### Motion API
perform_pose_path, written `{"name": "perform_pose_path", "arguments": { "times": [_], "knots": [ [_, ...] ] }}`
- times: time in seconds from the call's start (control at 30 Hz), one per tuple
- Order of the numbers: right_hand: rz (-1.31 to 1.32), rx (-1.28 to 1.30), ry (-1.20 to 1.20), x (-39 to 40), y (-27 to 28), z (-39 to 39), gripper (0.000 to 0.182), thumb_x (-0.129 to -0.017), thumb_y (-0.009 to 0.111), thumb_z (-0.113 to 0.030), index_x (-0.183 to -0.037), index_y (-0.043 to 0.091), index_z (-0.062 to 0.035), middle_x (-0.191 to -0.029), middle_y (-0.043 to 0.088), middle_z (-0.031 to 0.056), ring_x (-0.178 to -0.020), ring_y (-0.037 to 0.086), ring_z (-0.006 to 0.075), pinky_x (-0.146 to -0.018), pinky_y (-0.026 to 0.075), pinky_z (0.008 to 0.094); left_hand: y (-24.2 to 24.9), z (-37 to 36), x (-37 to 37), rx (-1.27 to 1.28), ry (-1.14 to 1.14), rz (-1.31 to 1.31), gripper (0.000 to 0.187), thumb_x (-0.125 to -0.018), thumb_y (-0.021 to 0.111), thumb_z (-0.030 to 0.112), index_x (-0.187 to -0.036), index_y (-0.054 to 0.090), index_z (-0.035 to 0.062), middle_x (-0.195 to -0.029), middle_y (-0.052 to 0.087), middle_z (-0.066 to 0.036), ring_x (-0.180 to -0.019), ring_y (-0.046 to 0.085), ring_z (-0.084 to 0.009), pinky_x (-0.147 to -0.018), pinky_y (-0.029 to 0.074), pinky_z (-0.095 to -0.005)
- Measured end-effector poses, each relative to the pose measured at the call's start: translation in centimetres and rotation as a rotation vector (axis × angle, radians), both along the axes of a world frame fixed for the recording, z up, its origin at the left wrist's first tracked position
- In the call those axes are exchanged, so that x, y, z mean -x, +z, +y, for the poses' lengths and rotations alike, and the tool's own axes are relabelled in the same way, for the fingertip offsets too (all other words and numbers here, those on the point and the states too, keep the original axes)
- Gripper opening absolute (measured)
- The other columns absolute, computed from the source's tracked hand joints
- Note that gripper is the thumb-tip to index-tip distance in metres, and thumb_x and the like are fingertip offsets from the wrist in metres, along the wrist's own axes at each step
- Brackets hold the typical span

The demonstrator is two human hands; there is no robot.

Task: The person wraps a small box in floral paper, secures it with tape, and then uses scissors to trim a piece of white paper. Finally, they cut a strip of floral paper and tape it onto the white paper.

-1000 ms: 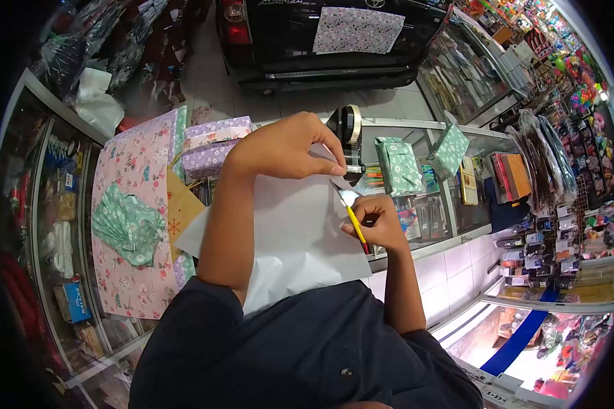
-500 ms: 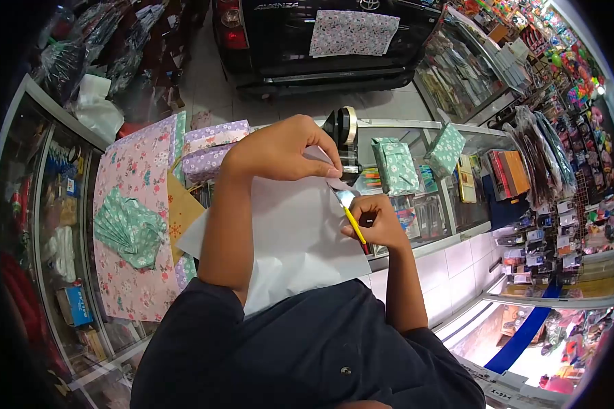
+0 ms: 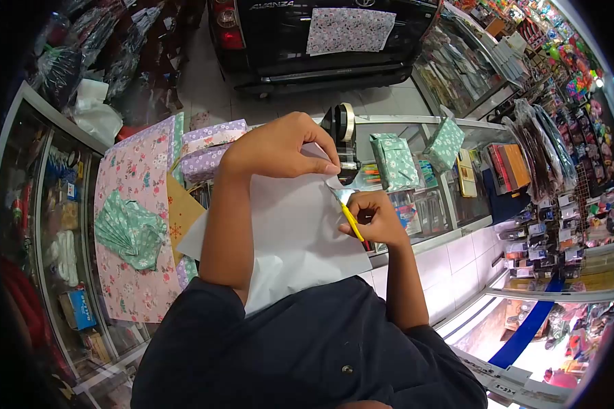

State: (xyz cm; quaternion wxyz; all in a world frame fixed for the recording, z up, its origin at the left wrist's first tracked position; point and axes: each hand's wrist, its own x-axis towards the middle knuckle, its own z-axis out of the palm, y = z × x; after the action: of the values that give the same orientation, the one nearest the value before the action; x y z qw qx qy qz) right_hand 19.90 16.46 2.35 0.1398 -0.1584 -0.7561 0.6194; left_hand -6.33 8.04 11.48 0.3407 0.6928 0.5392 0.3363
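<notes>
My left hand (image 3: 280, 148) pinches the upper right edge of a large white sheet of paper (image 3: 297, 228) between thumb and fingers. Below and right of it, my right hand (image 3: 375, 218) grips yellow-handled scissors (image 3: 350, 219). Their silvery blades point up and left at the paper's edge, close under my left fingertips. The handle loops are mostly edge-on or hidden by my fingers. The sheet spreads over the counter toward my body, creased near my shirt. Just beyond my hands stands a black tape dispenser (image 3: 340, 129) with a roll of tape.
Two green floral wrapped boxes (image 3: 393, 162) (image 3: 446, 144) sit to the right on the glass counter (image 3: 457, 225). Purple floral packages (image 3: 208, 163), pink floral paper (image 3: 126, 300) and a pleated green wrapped item (image 3: 133, 232) lie left. A black car (image 3: 286, 51) stands beyond the counter.
Both hands keep nearly the same place, and the scissors stay at the paper's edge. The view has shifted very slightly.
</notes>
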Motion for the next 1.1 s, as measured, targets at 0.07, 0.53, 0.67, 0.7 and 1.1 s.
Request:
{"name": "perform_pose_path", "arguments": {
  "times": [0.07,0.53,0.67,0.7,1.1],
  "knots": [
    [0.013,0.003,0.009,0.1,-0.3,0.0,0.032,-0.076,0.090,-0.016,-0.066,0.063,-0.0032,-0.068,0.058,-0.0027,-0.060,0.048,0.0024,-0.053,0.033,0.0229,0.2,-0.1,0.0,-0.009,0.008,0.005,0.021,-0.084,0.082,0.023,-0.095,0.081,0.0056,-0.080,0.075,-0.008,-0.072,0.062,-0.0152,-0.068,0.048,-0.0316],
    [0.056,-0.139,0.017,0.1,0.0,0.5,0.039,-0.073,0.091,-0.017,-0.062,0.056,-0.0031,-0.062,0.054,0.0000,-0.057,0.045,0.0078,-0.052,0.030,0.0276,0.0,-0.1,-0.1,-0.016,0.012,0.013,0.023,-0.085,0.082,0.025,-0.095,0.081,0.0052,-0.077,0.074,-0.011,-0.070,0.062,-0.0175,-0.067,0.049,-0.0330],
    [0.100,-0.182,0.030,0.2,-0.3,0.6,0.040,-0.073,0.091,-0.017,-0.061,0.056,-0.0037,-0.062,0.054,-0.0003,-0.057,0.045,0.0073,-0.052,0.031,0.0273,0.3,-0.3,-0.1,-0.017,0.035,0.028,0.024,-0.085,0.082,0.027,-0.095,0.081,0.0057,-0.076,0.073,-0.011,-0.069,0.062,-0.0185,-0.067,0.049,-0.0334],
    [0.049,-0.146,0.007,0.2,0.1,0.4,0.040,-0.073,0.091,-0.018,-0.061,0.056,-0.0038,-0.061,0.054,-0.0005,-0.057,0.045,0.0070,-0.052,0.032,0.0270,0.4,-0.3,-0.1,-0.017,0.034,0.029,0.024,-0.085,0.082,0.027,-0.095,0.081,0.0057,-0.076,0.073,-0.011,-0.069,0.062,-0.0185,-0.067,0.049,-0.0334],
    [0.004,-0.131,0.006,0.2,0.8,0.1,0.038,-0.076,0.088,-0.015,-0.063,0.054,-0.0046,-0.065,0.052,-0.0030,-0.060,0.042,0.0038,-0.052,0.030,0.0236,0.6,-0.2,-0.5,-0.010,0.053,0.082,0.023,-0.084,0.081,0.029,-0.093,0.081,0.0073,-0.071,0.069,-0.012,-0.066,0.058,-0.0192,-0.063,0.048,-0.0338]
  ]
}}
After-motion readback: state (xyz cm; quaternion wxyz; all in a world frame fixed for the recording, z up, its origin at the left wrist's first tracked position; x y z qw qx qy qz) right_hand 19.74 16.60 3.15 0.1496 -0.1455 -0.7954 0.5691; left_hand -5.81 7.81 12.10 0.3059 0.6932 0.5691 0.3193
